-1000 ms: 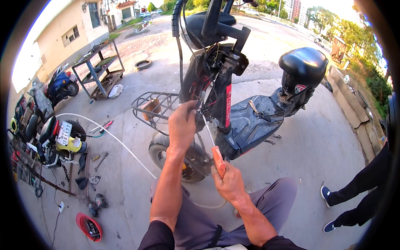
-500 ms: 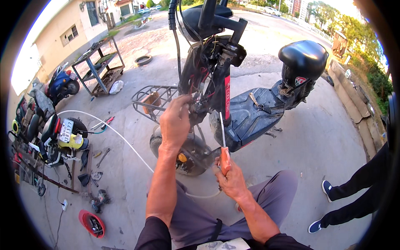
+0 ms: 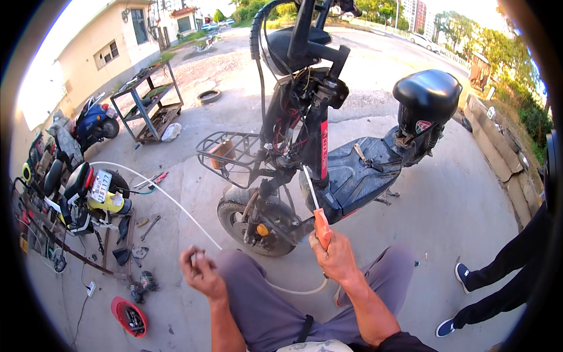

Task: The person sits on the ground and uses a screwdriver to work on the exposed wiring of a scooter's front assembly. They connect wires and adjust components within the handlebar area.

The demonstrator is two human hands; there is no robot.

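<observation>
My right hand [image 3: 336, 258] grips a screwdriver [image 3: 322, 226] by its orange handle. Its metal shaft points up, and the tip is by the lower steering column of a dark electric scooter [image 3: 360, 170]; I cannot tell whether it touches. Near my left knee my left hand [image 3: 202, 273] is raised, fingers curled together; anything between them is too small to make out. Loose coloured wires [image 3: 287, 126] hang in the scooter's opened front section. Below them are a wire rack [image 3: 231, 152], the front wheel [image 3: 258, 226] and an orange reflector [image 3: 263, 229].
A white hose [image 3: 176, 202] curves across the concrete toward my legs. On the left lie hand tools [image 3: 151, 227], a red bowl of metal parts [image 3: 130, 317] and a yellow-black motorbike [image 3: 111, 199]. A metal cart [image 3: 149, 108] stands behind. At right, a person's dark-trousered legs [image 3: 498, 281] stand close.
My left hand has left the wires and come down toward my left knee. The screwdriver stays in my right hand, tip near the column. The scooter appears slightly lower and further right in view.
</observation>
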